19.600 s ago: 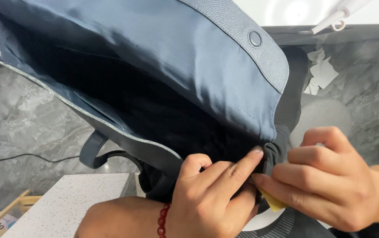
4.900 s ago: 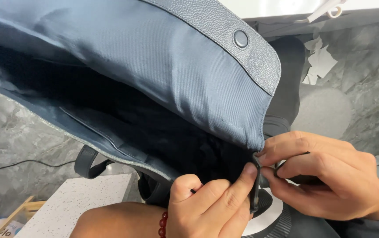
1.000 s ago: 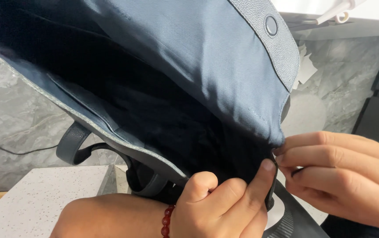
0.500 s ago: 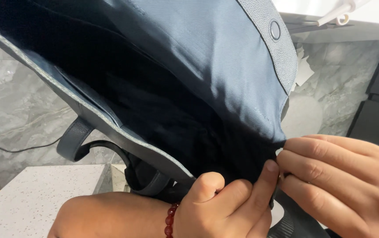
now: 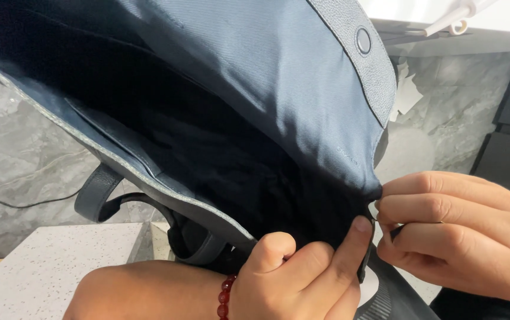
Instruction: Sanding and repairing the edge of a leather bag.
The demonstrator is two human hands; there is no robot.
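Blue tote bag [image 5: 302,89] fills view, mouth open toward me, corner low right. My left hand [image 5: 302,278] curled, forefinger pressing corner seam. My right hand [image 5: 462,231] pinches same corner closed; since half-second ago, grip lower, tighter. Corner work continuing.

Grey marble wall [image 5: 24,148] behind a pale speckled countertop [image 5: 41,261].

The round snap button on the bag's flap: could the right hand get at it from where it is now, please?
Probably yes. The snap button sits exposed on the blue bag flap, above the right hand, with nothing between them; that hand is pinching the bag's corner, though.
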